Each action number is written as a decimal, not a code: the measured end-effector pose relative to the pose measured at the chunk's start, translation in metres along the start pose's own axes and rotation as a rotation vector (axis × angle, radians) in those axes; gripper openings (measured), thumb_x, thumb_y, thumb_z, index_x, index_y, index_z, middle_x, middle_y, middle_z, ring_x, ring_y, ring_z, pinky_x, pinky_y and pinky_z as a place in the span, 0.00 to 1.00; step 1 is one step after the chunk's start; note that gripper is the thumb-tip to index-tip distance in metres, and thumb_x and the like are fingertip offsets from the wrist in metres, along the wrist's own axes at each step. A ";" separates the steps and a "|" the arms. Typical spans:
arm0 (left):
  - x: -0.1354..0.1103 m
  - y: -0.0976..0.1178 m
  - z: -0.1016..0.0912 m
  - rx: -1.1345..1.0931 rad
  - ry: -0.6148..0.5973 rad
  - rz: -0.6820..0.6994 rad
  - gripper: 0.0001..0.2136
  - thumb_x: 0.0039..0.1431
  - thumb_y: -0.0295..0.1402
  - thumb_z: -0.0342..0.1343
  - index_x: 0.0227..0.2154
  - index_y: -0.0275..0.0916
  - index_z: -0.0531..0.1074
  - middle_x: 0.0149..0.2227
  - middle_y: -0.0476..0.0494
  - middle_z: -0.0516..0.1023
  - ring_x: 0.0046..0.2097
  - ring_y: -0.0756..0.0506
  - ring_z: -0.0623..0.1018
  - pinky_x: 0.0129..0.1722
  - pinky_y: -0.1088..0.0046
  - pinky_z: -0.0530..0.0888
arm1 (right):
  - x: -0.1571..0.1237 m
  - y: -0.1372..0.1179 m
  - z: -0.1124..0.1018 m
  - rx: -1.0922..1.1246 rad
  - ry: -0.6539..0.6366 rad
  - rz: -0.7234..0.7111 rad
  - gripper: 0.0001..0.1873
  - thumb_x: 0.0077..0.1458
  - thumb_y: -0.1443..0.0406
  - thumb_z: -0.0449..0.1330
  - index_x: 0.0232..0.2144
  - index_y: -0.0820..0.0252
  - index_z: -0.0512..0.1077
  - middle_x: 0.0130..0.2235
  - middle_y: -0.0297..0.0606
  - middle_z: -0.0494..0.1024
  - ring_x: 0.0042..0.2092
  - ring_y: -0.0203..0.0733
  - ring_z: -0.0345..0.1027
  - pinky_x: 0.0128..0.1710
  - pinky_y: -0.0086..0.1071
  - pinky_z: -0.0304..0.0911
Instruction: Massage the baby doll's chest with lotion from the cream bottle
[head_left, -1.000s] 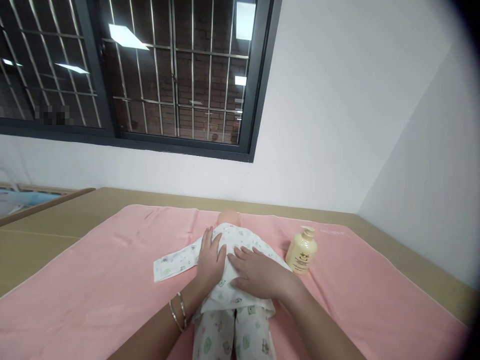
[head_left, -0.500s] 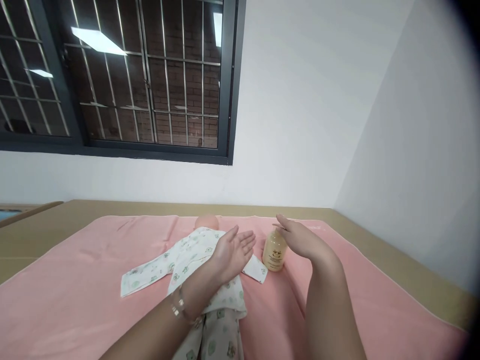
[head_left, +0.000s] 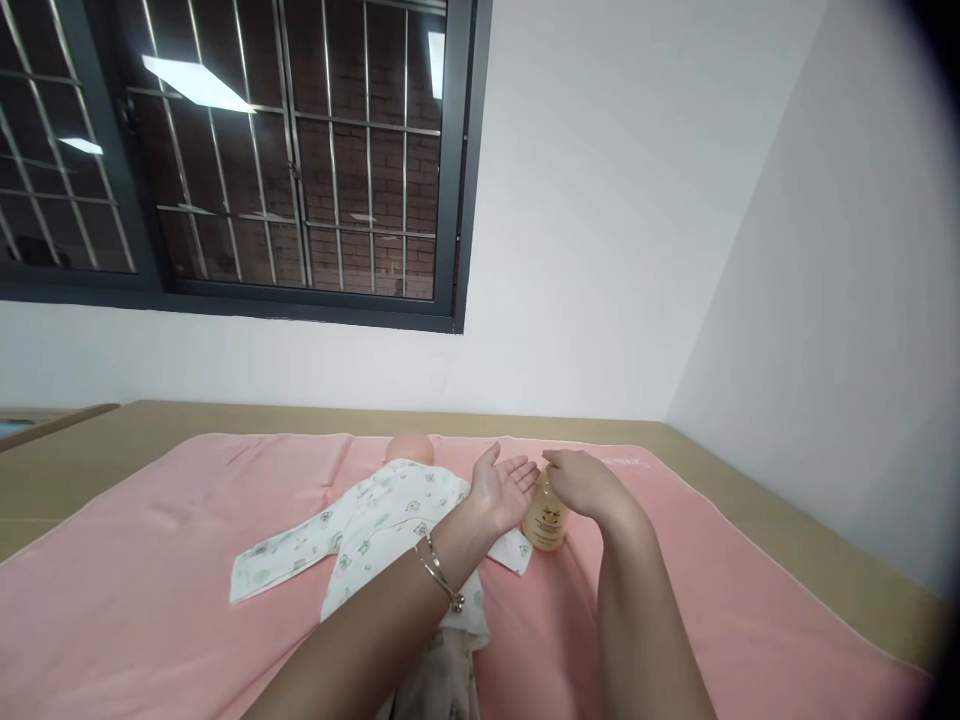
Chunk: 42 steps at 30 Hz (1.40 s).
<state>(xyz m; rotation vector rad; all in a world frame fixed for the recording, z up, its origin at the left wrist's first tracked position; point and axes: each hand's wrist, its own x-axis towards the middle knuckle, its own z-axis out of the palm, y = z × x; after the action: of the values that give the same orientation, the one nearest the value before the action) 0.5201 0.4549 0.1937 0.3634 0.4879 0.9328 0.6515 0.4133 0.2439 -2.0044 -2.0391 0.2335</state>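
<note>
My left hand (head_left: 504,492) is palm up with its fingers stretched out, beside the top of a pump bottle (head_left: 547,522) of yellowish liquid. A wet-looking shine shows on the palm. Over the bottle's pump head, my right hand (head_left: 585,482) is bent down with its fingers curled, hiding most of the pump. The bottle stands upright on a pink sheet (head_left: 150,560). Left of it lies a baby doll (head_left: 409,449) in a white printed top (head_left: 397,500) and matching trousers, one sleeve stretched out to the left. My left forearm covers part of the doll's body.
Beneath the sheet is a tan tabletop (head_left: 750,500), with its far edge against a white wall (head_left: 585,250). A dark-framed window (head_left: 300,310) with metal bars is at the upper left. Another wall rises on the right.
My left hand has moved right, closer to the bottle's top. My right hand has shifted left and lower, its fingers now curled over the pump. The bottle stays upright.
</note>
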 end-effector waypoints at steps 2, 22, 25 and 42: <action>-0.015 0.004 -0.005 0.007 0.007 -0.027 0.33 0.60 0.45 0.45 0.61 0.23 0.55 0.63 0.26 0.59 0.63 0.39 0.63 0.53 0.69 0.72 | 0.004 -0.001 0.003 -0.075 0.032 0.020 0.21 0.57 0.73 0.48 0.49 0.64 0.74 0.48 0.49 0.75 0.52 0.49 0.68 0.47 0.32 0.61; -0.140 0.086 -0.057 -0.157 0.040 0.105 0.27 0.58 0.39 0.47 0.59 0.30 0.60 0.58 0.32 0.68 0.60 0.42 0.69 0.51 0.68 0.72 | 0.015 -0.032 0.020 -0.194 0.068 0.259 0.17 0.58 0.71 0.47 0.33 0.60 0.76 0.42 0.46 0.77 0.48 0.50 0.70 0.54 0.46 0.55; -0.145 0.095 -0.061 -0.160 0.063 0.119 0.26 0.58 0.38 0.47 0.58 0.30 0.61 0.57 0.32 0.69 0.60 0.42 0.69 0.51 0.67 0.72 | 0.014 -0.043 0.033 -0.222 0.100 0.266 0.18 0.61 0.68 0.45 0.37 0.60 0.76 0.48 0.48 0.74 0.52 0.52 0.66 0.59 0.59 0.40; -0.202 0.075 -0.016 -0.035 0.038 -0.009 0.22 0.63 0.40 0.41 0.55 0.35 0.65 0.54 0.34 0.72 0.58 0.37 0.70 0.57 0.58 0.69 | -0.073 -0.163 0.052 0.308 0.410 -0.599 0.30 0.69 0.56 0.43 0.68 0.58 0.43 0.66 0.42 0.50 0.67 0.49 0.37 0.66 0.54 0.34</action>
<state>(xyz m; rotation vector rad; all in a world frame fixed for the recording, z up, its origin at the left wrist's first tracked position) 0.3602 0.3290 0.2664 0.3123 0.5076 0.9396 0.4803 0.3395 0.2381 -1.0891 -2.0622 0.0054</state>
